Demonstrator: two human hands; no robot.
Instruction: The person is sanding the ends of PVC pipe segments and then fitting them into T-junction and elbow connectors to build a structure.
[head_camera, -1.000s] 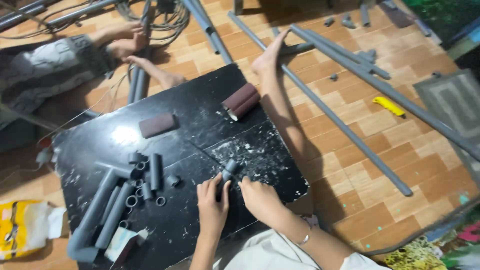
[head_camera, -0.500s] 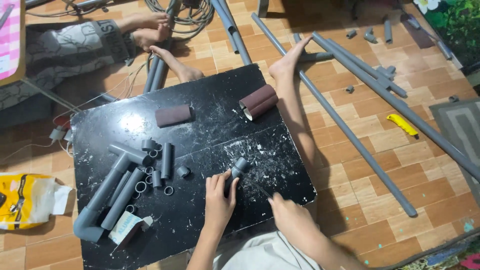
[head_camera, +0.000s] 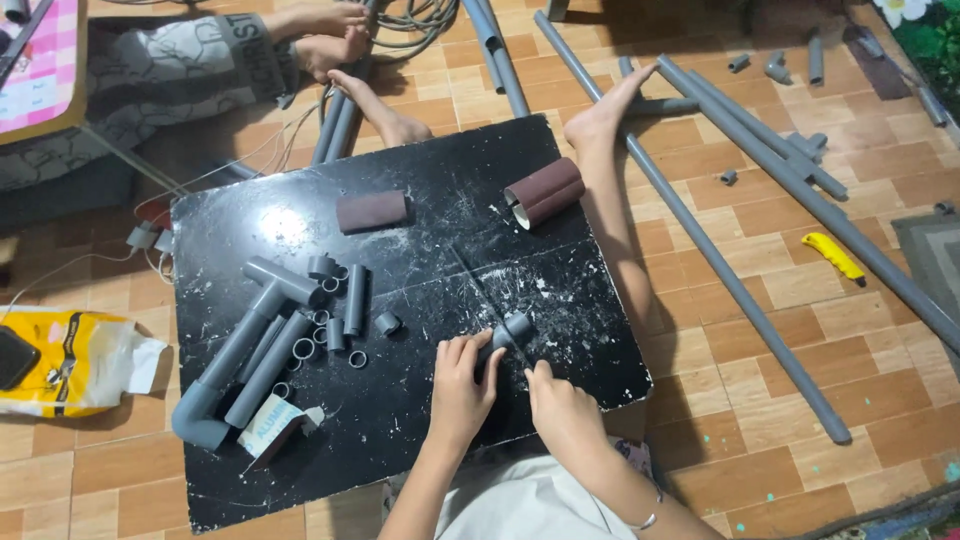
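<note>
Grey pipe offcuts (head_camera: 300, 330) lie left on the black surface (head_camera: 420, 250). Left hand (head_camera: 462, 385) fingers pinch the small grey pipe fitting (head_camera: 508, 332) (mid-surface, front); right hand (head_camera: 560, 410) fingers curl beside it. Risk: the round fitting could slip & roll off.

A grey pipe fitting (head_camera: 510, 330) is showing between the hands on a black board (head_camera: 420, 250) flecked white, with reddish-brown sandpaper rolls (head_camera: 545, 192) beyond them and a yellow cutter (head_camera: 833, 256) lying far to their right.
</note>
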